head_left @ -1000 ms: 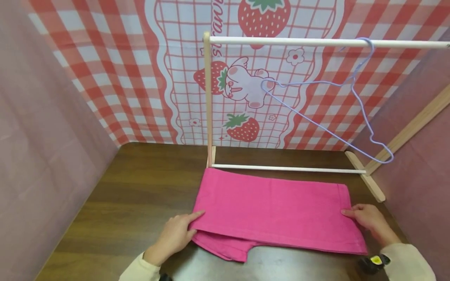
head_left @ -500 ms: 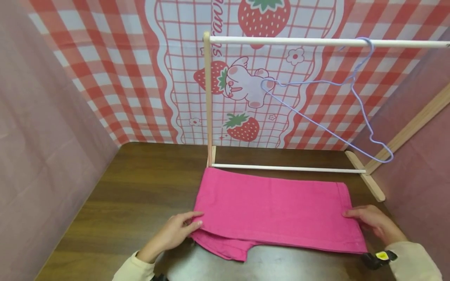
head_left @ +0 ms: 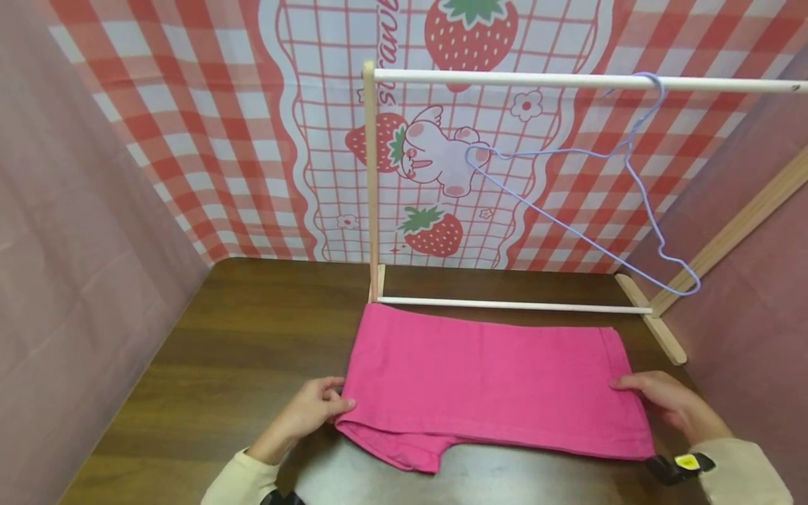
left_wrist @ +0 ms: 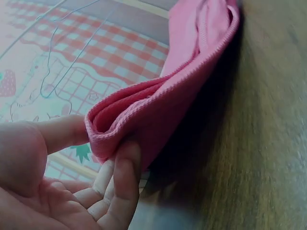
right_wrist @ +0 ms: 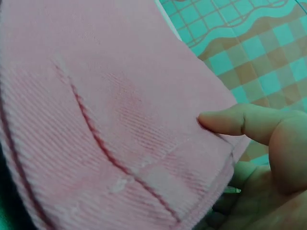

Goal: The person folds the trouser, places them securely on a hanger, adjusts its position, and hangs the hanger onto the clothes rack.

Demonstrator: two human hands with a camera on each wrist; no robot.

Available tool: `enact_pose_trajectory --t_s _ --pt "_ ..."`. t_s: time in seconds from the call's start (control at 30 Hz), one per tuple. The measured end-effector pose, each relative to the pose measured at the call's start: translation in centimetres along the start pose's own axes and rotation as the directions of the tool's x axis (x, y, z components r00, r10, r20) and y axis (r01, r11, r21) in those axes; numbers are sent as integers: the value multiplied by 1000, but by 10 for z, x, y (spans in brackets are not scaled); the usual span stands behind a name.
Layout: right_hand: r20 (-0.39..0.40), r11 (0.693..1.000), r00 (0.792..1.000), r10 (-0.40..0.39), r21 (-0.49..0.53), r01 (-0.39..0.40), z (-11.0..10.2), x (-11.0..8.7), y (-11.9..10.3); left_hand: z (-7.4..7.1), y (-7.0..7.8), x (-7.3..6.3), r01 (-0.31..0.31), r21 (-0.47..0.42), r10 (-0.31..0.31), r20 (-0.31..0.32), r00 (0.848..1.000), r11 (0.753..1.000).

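Note:
Pink trousers (head_left: 492, 379) lie folded into a flat rectangle on the wooden table, with the pointed crotch part sticking out at the front left. My left hand (head_left: 312, 410) pinches their left end. In the left wrist view the left thumb (left_wrist: 64, 133) is on one side of the layered fold and curled fingers are on the other. At the right end, the hem is pinched by my right hand (head_left: 675, 400). Its thumb (right_wrist: 220, 122) lies on top of the cloth in the right wrist view, and its other fingers go underneath, partly hidden.
Behind the trousers stands a clothes rack (head_left: 370, 182) of pale wood with a white top rail (head_left: 505, 78). A lilac wire hanger (head_left: 581, 235) hangs from that rail. A red-checked strawberry cloth (head_left: 240, 126) covers the back, and pink cloth (head_left: 82, 245) hangs at the sides.
My left hand has shifted from lying over the trousers' left edge to pinching it, and that end has moved slightly left. The right hand's grip looks much the same.

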State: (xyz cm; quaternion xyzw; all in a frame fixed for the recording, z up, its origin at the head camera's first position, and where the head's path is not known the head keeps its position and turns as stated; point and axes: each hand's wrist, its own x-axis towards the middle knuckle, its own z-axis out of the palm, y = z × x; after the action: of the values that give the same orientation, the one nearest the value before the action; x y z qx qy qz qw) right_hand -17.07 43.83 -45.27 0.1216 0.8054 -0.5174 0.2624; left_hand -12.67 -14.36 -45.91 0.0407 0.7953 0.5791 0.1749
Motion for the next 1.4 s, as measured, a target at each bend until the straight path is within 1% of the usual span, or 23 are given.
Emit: enact_pose_trajectory --t_s 0.07,0.17,0.3,0.37,0.47,0.57,0.63,0.7,0.83,0.9,0.97,1.0,1.07,1.13,1.2,1.27,1.33,1.37,1.4 --pt "3 999 1000 -12 -35 12 1 0 0 -1 -1 1 29 -24 -28 14 1000 999" --pt "42 997 999 -35 -68 38 3 0 -1 -3 -4 2 46 -60 -44 33 998 997" --pt "93 996 994 -59 -55 65 7 -1 -2 -2 -8 5 48 -101 -44 44 998 994" --pt "83 996 994 -70 -45 74 9 0 -3 -2 -10 7 55 -134 -49 47 998 989" --pt "34 993 994 -100 -57 102 11 1 -6 -1 -11 10 66 -186 -56 54 997 980" --pt "-63 981 987 -148 -136 138 11 1 -10 0 -9 12 61 -218 -49 59 997 974" --pt "-122 967 974 -190 -197 163 11 2 -13 2 -7 12 50 -225 -40 50 998 973" --pt "-182 950 957 -227 -258 176 10 3 -16 4 -5 12 41 -218 -35 31 999 975" --pt "-272 937 925 -265 -300 180 10 8 -20 11 -4 11 38 -191 -39 2 999 981" --pt "-296 934 919 -260 -318 161 11 11 -21 15 -6 10 46 -171 -46 4 999 984" --pt "-309 931 921 -237 -343 125 11 15 -21 17 -9 10 59 -144 -58 10 998 988" --pt "-308 929 925 -221 -354 104 12 16 -20 18 -11 9 65 -130 -64 13 998 989" --pt "-292 927 938 -186 -369 69 11 18 -19 19 -14 8 70 -105 -68 21 997 992" --pt "-272 931 951 -147 -363 40 10 18 -17 19 -15 8 74 -87 -71 28 997 993" --pt "-217 954 972 -92 -298 24 8 18 -16 19 -15 8 79 -77 -77 36 996 994" --pt "-146 975 988 -51 -221 18 7 16 -15 18 -14 7 83 -68 -80 45 996 994" --pt "-86 989 996 -24 -151 11 5 14 -14 17 -13 6 81 -56 -78 49 996 995" --pt "-65 993 998 -18 -121 10 5 13 -13 17 -12 6 78 -49 -75 49 996 996" --pt "-61 994 998 -20 -108 13 4 13 -13 17 -12 6 71 -43 -69 47 996 997"
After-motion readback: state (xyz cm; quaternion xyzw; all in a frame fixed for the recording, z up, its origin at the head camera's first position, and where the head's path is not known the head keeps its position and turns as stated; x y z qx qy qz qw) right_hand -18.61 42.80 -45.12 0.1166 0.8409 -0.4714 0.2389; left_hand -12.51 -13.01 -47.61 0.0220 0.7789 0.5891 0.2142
